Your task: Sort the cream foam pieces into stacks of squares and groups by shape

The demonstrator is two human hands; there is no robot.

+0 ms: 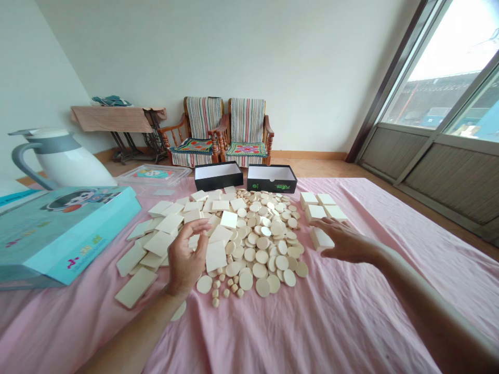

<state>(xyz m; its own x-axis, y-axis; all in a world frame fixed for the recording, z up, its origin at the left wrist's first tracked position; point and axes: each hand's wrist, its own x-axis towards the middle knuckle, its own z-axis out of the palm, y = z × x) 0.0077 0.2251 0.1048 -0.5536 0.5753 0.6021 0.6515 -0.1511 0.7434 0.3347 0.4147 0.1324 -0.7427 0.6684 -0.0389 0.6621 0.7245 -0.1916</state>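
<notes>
The left hand (pixel 187 255) hangs half-curled over cream rectangular tiles (pixel 163 236), gripping nothing that shows. The right hand (pixel 346 241) is open, fingers spread, just beside a lone tile (pixel 322 239) below a small group of tiles (pixel 322 206). Round cream discs (pixel 265 244) lie heaped between the hands on a pink sheet (pixel 374 291), which runs on to its edge at the right. Beyond the heap stand two open black boxes (pixel 245 177) with white insides; green lettering (pixel 283 186) on one is too small to read. A teal box (pixel 58 239) printed with a cartoon figure lies left.
</notes>
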